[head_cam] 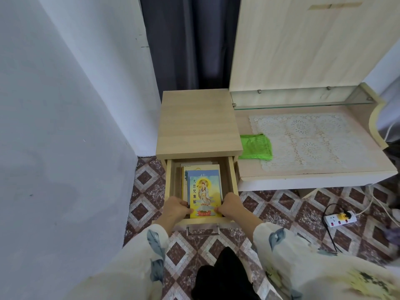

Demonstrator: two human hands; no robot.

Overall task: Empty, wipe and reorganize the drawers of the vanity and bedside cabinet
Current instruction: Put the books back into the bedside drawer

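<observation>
While both sleeved forearms reach down into the open drawer [233,176] of the bedside cabinet [199,124], the left hand [177,207] and right hand [231,205] each clamp a curled grip on the near corners of the yellow book [204,191], which lies atop a stack inside that drawer.

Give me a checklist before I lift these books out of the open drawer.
1. Drawer pulled well open: ok.
2. Left hand and right hand grip the top book at its near corners: ok.
3. Fingers under the whole stack, not just that book: cannot tell.
4. Green cloth lies ready on the vanity for wiping: ok.
5. Power strip on the floor lies apart from the cabinet: ok.
</observation>
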